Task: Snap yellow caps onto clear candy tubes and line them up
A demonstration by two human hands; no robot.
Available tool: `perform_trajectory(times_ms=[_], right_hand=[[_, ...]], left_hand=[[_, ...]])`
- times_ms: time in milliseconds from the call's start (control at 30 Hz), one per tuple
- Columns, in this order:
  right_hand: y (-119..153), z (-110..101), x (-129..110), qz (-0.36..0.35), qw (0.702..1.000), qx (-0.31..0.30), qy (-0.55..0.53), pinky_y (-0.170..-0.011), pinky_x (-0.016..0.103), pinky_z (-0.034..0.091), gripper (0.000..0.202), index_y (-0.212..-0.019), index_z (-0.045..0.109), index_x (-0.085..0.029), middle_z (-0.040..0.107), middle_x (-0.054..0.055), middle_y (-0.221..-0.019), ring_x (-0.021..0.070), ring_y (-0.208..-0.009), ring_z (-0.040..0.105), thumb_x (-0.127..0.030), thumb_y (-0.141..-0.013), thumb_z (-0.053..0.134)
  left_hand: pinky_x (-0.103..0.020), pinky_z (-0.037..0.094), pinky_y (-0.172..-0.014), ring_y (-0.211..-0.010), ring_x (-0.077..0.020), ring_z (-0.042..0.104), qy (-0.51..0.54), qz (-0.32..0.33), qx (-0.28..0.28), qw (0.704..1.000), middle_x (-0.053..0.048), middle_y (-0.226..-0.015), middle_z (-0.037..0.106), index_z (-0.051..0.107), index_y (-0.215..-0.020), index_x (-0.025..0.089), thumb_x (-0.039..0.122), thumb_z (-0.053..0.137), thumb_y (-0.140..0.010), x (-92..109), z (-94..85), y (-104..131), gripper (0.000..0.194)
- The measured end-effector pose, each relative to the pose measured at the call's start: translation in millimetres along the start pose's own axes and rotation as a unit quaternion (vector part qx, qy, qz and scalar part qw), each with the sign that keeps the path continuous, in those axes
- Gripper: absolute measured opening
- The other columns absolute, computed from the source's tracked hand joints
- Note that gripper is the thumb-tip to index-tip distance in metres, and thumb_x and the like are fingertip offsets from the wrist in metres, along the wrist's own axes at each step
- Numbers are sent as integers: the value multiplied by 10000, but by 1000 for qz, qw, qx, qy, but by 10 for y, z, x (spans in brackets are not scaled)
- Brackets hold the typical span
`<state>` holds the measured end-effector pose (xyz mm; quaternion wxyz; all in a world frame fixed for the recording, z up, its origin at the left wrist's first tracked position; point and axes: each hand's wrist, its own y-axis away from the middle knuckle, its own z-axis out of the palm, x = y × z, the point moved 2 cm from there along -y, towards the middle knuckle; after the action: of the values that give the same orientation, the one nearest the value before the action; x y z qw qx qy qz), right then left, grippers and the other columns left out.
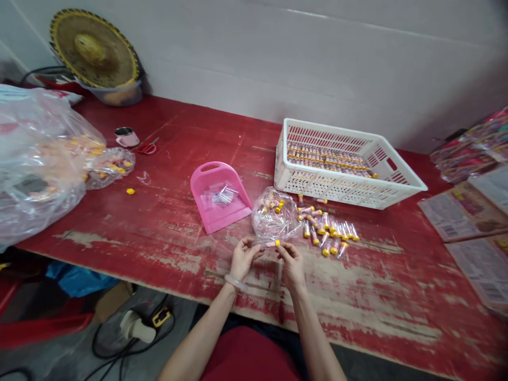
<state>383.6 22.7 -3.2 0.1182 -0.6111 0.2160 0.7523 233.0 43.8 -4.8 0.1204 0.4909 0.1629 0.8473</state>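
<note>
Together, two hands, the left hand (242,257) and the right hand (292,260), pinch one yellow-capped tube (272,244) at its opposite ends, above the counter (174,140) near its front edge. Just beyond lies one clear bag (273,225) of pieces, between one pink dustpan (228,214) and roughly twenty loose tubes (334,247). Toward the counter's back right corner, one white crate (343,185) holds rows of tubes too many to count.
</note>
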Motion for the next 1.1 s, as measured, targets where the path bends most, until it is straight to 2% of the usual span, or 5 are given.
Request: perform_trajectory(times_ms=[133, 267, 533, 800, 1100], right_hand=[[34, 25, -25, 15, 1000, -23, 4, -649, 282, 445, 254, -829, 754, -212, 724, 38, -846, 176, -748, 609, -378, -641, 788], [66, -3, -69, 2, 999, -29, 19, -702, 327, 476, 259, -836, 767, -215, 738, 60, -906, 223, -841, 636, -382, -640, 786], [122, -53, -102, -17, 998, -64, 24, -771, 337, 485, 197, -835, 771, -222, 718, 67, -1032, 235, -963, 619, -364, -699, 752], [136, -82, -111, -11, 998, -66, 16, -730, 324, 492, 236, -844, 768, -206, 717, 76, -1000, 232, -923, 622, -392, -700, 750], [177, -110, -91, -5, 998, -67, 11, -701, 304, 480, 205, -827, 776, -216, 718, 70, -989, 231, -931, 618, -374, -698, 754]], left_hand=[[-287, 581, -684, -687, -154, 697, 0, -11, 8, 1000, 0, -776, 654, 519, -937, 167, 411, 850, -570, 25, 10, 33, 551], [-216, 512, -549, -574, -128, 662, -79, -24, 2, 997, 0, -700, 666, 574, -961, 148, 478, 813, -601, 46, 23, 57, 544], [-189, 408, -449, -465, -110, 596, -151, -31, -16, 988, 6, -566, 625, 573, -739, 145, 600, 700, -679, 48, 41, 108, 476], [-229, 478, -613, -638, -117, 610, -161, 50, -56, 984, -4, -761, 648, 601, -915, 154, 484, 742, -680, 128, 78, 168, 429], [-250, 460, -720, -738, -130, 578, -219, 127, -98, 963, -3, -824, 630, 599, -872, 172, 301, 703, -716, 176, 88, 202, 228]])
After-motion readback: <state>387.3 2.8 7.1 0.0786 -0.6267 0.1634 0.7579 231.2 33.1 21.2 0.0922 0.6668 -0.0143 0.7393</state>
